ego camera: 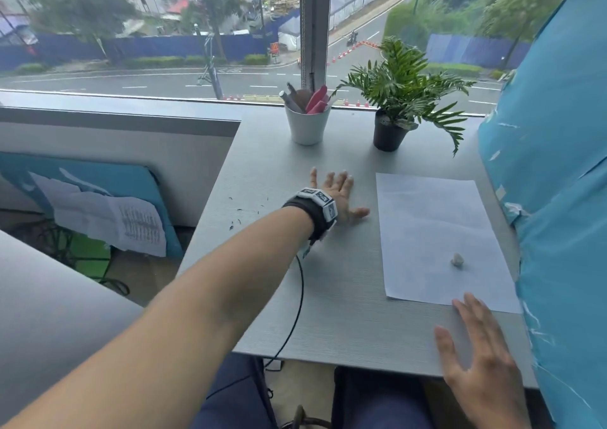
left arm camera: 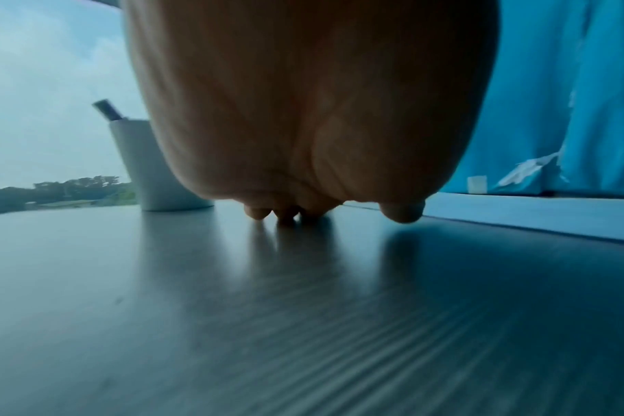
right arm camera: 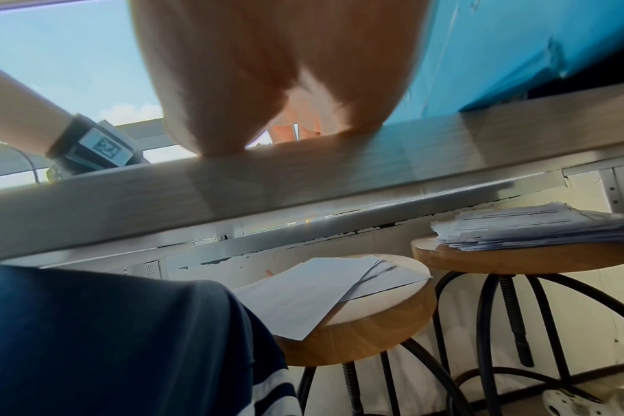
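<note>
My left hand (ego camera: 340, 192) lies flat on the grey desk (ego camera: 328, 297) with fingers spread and straight, left of a white paper sheet (ego camera: 433, 231). It holds nothing; the left wrist view shows its fingertips (left arm camera: 403, 212) touching the desktop. A small grey-white eraser (ego camera: 457, 260) rests on the lower part of the sheet. My right hand (ego camera: 473, 340) hovers over the desk's near edge, fingers straight and apart, one fingertip at the sheet's bottom edge. In the right wrist view the palm (right arm camera: 267, 84) is above the desk edge (right arm camera: 303, 180).
A white cup (ego camera: 307, 125) of pens and a potted fern (ego camera: 394, 107) stand at the back by the window. A blue panel (ego camera: 558, 166) borders the desk on the right. Under the desk, two wooden stools (right arm camera: 357, 332) carry papers. Dark specks (ego camera: 238, 215) lie left.
</note>
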Demonstrator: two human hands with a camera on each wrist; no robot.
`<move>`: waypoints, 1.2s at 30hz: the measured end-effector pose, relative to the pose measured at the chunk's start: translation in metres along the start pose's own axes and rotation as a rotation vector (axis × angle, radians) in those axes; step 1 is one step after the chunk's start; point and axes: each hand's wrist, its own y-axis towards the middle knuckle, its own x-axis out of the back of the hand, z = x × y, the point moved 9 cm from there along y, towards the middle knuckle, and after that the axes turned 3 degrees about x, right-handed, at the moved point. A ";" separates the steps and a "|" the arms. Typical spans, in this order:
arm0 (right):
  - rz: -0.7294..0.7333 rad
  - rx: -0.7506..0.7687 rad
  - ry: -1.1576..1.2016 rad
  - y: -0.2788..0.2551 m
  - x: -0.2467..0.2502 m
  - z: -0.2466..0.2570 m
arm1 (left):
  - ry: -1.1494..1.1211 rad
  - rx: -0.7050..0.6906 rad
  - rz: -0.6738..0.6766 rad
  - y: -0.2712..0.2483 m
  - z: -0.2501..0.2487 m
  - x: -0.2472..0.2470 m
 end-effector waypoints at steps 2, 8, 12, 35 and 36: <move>-0.012 0.016 -0.011 0.000 0.001 0.001 | -0.018 0.045 -0.012 0.002 0.015 -0.002; -0.031 0.027 -0.018 -0.001 0.002 0.003 | -0.014 0.107 -0.020 -0.030 0.070 -0.016; -0.013 0.000 -0.006 0.000 0.001 0.002 | 0.146 0.288 0.029 -0.068 0.102 -0.024; 0.016 -0.033 -0.010 0.001 -0.002 -0.003 | 0.102 0.376 0.097 -0.097 0.158 -0.031; 0.016 -0.028 -0.006 0.001 -0.002 -0.004 | 0.129 0.365 0.063 -0.106 0.157 -0.030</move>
